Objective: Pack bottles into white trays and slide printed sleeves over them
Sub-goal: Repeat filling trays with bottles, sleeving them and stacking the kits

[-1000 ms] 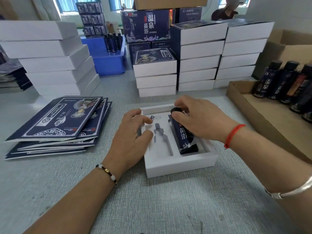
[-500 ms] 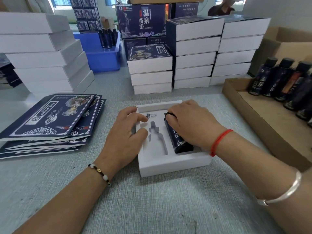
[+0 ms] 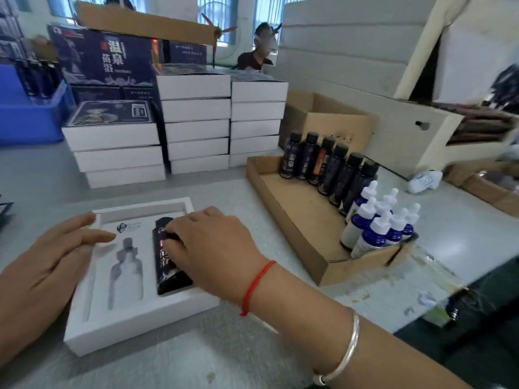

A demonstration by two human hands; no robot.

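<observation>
- The right hand [image 3: 209, 245] is laid flat, fingers curled down on the dark bottle [image 3: 168, 259], which is being pressed into the right-hand slot of the white tray [image 3: 134, 327] so it seats level.
- The left hand [image 3: 47, 262] is spread open and empty on the tray's left edge, apparently as a brace; blur hides the contact.
- The dropper-shaped middle slot is seen unfilled.
- Dropper bottles [image 3: 376, 226] are kept within reach in the cardboard tray [image 3: 280, 203] at the right.
</observation>
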